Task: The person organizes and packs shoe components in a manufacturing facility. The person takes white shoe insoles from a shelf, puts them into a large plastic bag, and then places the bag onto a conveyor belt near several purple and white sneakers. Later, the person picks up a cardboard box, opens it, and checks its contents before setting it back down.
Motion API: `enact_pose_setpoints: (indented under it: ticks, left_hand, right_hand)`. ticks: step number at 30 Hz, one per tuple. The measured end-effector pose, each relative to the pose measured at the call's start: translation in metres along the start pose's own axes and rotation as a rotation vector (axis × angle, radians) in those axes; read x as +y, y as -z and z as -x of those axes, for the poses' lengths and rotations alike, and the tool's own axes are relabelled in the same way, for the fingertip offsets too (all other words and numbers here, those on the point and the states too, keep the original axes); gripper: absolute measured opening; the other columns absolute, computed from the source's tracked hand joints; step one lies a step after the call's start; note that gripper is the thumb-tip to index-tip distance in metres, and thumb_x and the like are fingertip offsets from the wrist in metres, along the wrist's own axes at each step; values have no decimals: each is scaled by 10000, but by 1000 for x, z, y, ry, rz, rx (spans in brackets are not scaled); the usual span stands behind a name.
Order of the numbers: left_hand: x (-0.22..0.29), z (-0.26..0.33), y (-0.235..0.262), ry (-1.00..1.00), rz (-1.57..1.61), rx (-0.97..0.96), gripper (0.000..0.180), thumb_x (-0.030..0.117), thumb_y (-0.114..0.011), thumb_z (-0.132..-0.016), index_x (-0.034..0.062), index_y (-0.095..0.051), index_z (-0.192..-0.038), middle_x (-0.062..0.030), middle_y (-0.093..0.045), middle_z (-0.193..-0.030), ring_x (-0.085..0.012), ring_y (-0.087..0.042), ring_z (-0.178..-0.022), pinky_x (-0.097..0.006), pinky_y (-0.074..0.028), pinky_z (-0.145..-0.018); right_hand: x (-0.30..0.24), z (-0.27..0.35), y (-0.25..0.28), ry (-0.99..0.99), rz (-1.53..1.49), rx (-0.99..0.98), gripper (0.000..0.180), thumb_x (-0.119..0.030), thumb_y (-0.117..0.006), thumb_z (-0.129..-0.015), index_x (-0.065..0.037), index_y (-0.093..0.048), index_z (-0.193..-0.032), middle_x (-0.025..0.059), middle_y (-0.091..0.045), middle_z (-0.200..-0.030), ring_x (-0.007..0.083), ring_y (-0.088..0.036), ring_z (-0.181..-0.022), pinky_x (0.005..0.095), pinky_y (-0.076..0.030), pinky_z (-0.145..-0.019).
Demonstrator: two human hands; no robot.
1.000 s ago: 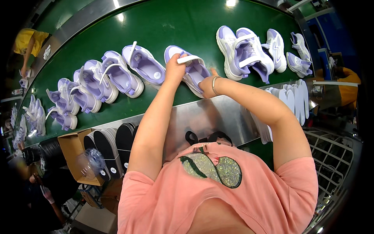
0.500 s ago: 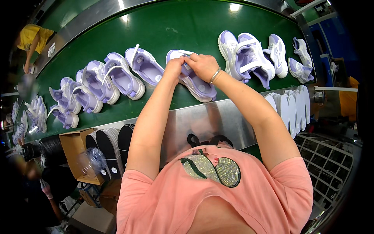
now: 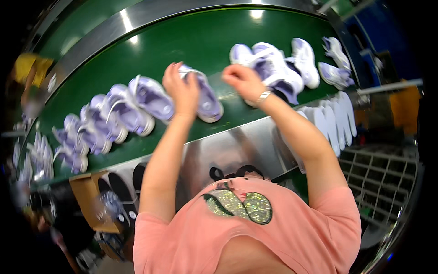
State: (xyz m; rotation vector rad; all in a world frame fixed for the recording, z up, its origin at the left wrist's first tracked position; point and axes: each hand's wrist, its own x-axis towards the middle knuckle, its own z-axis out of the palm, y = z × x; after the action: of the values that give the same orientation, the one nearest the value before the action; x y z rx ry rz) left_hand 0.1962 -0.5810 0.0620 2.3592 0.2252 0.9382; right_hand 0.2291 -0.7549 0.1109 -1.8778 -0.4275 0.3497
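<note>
A white and lilac sneaker (image 3: 210, 106) lies on the green work surface in front of me, its heel toward me and its lilac inside showing. My left hand (image 3: 181, 93) is at its left side near the toe end, thumb and fingers apart. It overlaps the shoe there, and I see no firm grip. Off to the right, my right hand (image 3: 246, 82) hovers clear of that shoe with curled fingers and nothing visible in them. Behind and beside this hand is a group of similar sneakers (image 3: 277, 68). Motion softens both hands.
More sneakers (image 3: 122, 112) stand in a slanting row to the left. White insoles (image 3: 335, 125) line the near right edge of the green table (image 3: 182, 41). An open cardboard box (image 3: 86, 201) with black insoles sits lower left. A wire basket (image 3: 378, 178) stands right.
Both hands were together at the shoe's tongue. My right hand has come away to the right, while the left has stayed at the shoe and loosened. The whole view has shifted.
</note>
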Motion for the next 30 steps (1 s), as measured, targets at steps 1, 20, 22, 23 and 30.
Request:
enact_pose_setpoints:
  ticks: [1, 20, 22, 23, 30]
  left_hand:
    - [27, 2, 16, -3, 178, -43, 418, 148, -572, -714, 13, -425, -1080, -158, -437, -1045, -315, -382, -1029, -388, -272, -915]
    - [-57, 92, 382, 612, -1353, 145, 252, 169, -521, -794, 33, -550, -1004, -97, -563, -1006, -255, -527, -915, -335, -389, -815]
    - [-44, 86, 357, 428, -1458, 321, 284, 180, -532, -786, 37, -531, -1030, -109, -538, -1038, -273, -508, -940, -357, -377, -825]
    - [-35, 77, 339, 329, -1509, 403, 301, 186, -537, -782, 38, -522, -1044, -115, -525, -1054, -282, -499, -953, -368, -371, -830]
    - [50, 32, 111, 368, 299, -303, 263, 105, -537, -794, -7, -493, -1028, -70, -524, -979, -141, -495, -881, -254, -402, -762]
  right_hand:
    - [6, 6, 10, 64, 50, 37, 112, -146, -534, -774, -38, -546, -803, -6, -504, -655, 80, -442, -595, 229, -384, -541]
    - [177, 51, 246, -619, 1033, 360, 448, -323, -581, -702, -66, -506, -1062, 170, -512, -1053, 327, -495, -967, 390, -408, -829]
    - [170, 47, 234, -686, 1100, 330, 482, -347, -589, -690, -78, -494, -1079, 151, -473, -1101, 322, -454, -1019, 410, -401, -836]
    - [169, 45, 230, -726, 1131, 311, 499, -360, -594, -684, -85, -487, -1088, 142, -453, -1125, 320, -433, -1044, 421, -397, -839]
    - [154, 33, 229, -902, 1207, 312, 671, -370, -678, -619, -158, -359, -1170, 80, -319, -1200, 258, -328, -1130, 448, -394, -828]
